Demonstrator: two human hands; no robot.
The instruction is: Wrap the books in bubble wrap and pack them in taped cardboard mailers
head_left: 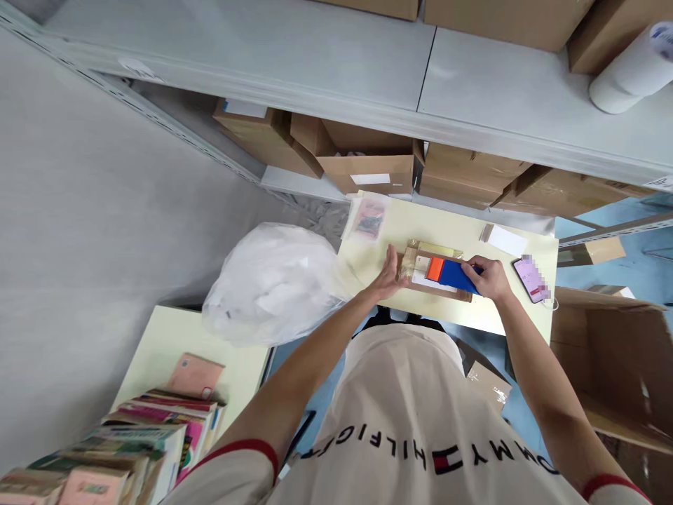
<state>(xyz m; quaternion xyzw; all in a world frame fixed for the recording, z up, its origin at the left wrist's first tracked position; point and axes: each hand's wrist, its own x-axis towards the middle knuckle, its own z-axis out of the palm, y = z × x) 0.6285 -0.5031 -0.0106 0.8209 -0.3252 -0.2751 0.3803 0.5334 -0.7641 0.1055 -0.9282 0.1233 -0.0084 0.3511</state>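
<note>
My right hand point(491, 278) is closed around a flat blue tool with an orange end point(435, 268); I cannot make out its exact kind. The tool lies over a brown cardboard package point(457, 293) with a white label, on a pale yellow table point(526, 319). At the package's left end is my left hand point(388, 279), thumb raised and fingers stretched, touching the edge. Shiny clear tape covers that end. Behind it, a yellowish strip shows partly. To the right lies a phone point(530, 278) with a lit, partly blurred screen.
A white plastic bag point(273, 287) bulges left of the table. Stacked books point(152, 435) occupy another table at lower left. Cardboard boxes point(368, 165) line the shelf, with white rolls point(628, 70) above. A large open carton point(615, 351) stands at right.
</note>
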